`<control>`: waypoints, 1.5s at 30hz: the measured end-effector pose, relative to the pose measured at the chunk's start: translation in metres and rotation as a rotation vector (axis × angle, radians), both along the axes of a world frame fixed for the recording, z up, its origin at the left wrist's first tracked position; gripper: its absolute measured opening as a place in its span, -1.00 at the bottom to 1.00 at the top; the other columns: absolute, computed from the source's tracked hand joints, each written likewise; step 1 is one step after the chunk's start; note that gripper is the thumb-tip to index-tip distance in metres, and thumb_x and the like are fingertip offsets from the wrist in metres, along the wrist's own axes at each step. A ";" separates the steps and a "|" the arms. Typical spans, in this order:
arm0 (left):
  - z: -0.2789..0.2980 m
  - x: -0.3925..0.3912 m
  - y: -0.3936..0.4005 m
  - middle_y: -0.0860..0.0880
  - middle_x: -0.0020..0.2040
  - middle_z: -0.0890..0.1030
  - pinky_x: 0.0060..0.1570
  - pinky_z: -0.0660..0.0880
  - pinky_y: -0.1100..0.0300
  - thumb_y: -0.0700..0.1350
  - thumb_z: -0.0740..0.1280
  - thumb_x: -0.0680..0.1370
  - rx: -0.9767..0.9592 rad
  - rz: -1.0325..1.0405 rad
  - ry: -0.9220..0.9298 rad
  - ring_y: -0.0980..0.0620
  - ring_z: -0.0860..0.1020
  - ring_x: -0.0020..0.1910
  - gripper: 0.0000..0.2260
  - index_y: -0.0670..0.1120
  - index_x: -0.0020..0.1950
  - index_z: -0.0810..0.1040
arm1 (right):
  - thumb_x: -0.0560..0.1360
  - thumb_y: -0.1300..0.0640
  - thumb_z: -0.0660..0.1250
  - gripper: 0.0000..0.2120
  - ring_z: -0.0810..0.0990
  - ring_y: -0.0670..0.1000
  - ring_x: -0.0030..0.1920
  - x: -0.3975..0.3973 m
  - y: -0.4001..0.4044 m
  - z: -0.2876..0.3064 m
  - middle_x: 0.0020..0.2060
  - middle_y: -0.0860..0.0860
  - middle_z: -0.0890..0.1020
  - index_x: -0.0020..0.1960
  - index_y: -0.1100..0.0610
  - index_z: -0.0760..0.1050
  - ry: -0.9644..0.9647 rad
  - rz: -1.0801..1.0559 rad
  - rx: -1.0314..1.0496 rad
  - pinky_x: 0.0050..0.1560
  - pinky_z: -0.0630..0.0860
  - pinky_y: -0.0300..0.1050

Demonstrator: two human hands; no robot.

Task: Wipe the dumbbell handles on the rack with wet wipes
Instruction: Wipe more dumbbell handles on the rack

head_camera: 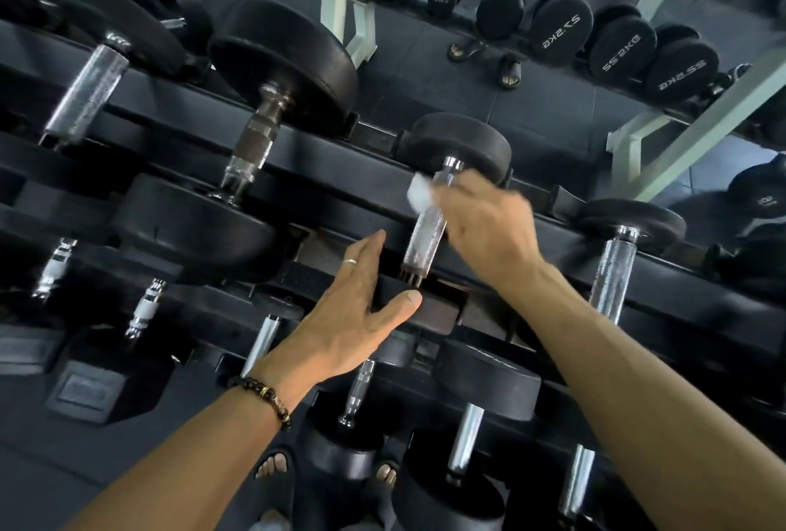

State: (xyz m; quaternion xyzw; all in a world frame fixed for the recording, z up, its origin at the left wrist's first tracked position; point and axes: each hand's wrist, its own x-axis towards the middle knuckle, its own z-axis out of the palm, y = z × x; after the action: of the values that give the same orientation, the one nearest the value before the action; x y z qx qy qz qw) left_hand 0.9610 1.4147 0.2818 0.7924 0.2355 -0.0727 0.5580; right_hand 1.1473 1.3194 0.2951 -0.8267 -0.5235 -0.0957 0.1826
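Left hand (355, 320) open, mirrored "22.5KG" dumbbells (680, 67)

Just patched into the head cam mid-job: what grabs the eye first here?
Centre frame, the right hand presses a white wet wipe against the upper end of a knurled chrome dumbbell handle on the black rack. Just below and to its left, the left hand, wearing a ring, rests on that dumbbell's near black head. Further chrome handles and black heads fill the tiers around them.
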 end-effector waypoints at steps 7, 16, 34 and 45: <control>0.001 0.000 0.000 0.35 0.53 -0.15 0.51 0.12 0.15 0.13 0.27 0.59 -0.008 -0.002 0.003 0.44 -0.06 0.37 -0.25 0.10 0.61 -0.16 | 0.56 0.25 0.30 -0.87 0.39 0.09 -0.51 -0.036 -0.023 -0.011 -0.39 0.01 0.48 -0.01 0.12 0.62 0.119 0.000 0.055 -0.55 0.42 -0.05; -0.002 0.002 -0.001 0.30 0.55 -0.10 0.30 -0.05 0.49 0.10 0.26 0.59 0.074 -0.004 -0.009 0.48 -0.05 0.37 -0.28 0.05 0.61 -0.10 | 0.51 0.16 0.38 -0.85 0.49 0.14 0.00 -0.033 0.015 -0.015 -0.01 0.07 0.56 0.03 0.06 0.69 0.253 -0.549 0.286 -0.12 0.45 -0.02; -0.002 0.002 0.001 0.31 0.54 -0.05 0.51 0.15 0.13 0.11 0.28 0.58 0.063 0.002 -0.041 0.40 0.00 0.43 -0.31 0.03 0.60 0.00 | 0.48 0.14 0.46 -0.90 0.66 -0.17 -0.12 -0.059 -0.022 -0.005 -0.13 -0.11 0.69 -0.09 -0.05 0.70 0.858 -0.461 0.327 0.00 0.58 -0.23; -0.004 0.002 0.004 0.24 0.57 -0.08 0.40 -0.01 0.35 0.11 0.27 0.59 0.067 -0.035 -0.038 0.38 -0.02 0.43 -0.29 -0.01 0.61 -0.05 | 0.43 0.02 0.51 -0.87 0.65 -0.08 -0.24 -0.030 0.002 -0.002 -0.33 -0.08 0.69 -0.24 0.03 0.64 0.987 -0.622 0.414 -0.07 0.63 -0.03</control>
State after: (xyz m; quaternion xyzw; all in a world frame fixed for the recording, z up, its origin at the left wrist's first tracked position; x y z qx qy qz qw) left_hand 0.9625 1.4188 0.2781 0.8159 0.2134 -0.0596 0.5340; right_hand 1.1170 1.3212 0.2928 -0.8348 -0.0821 0.1496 0.5235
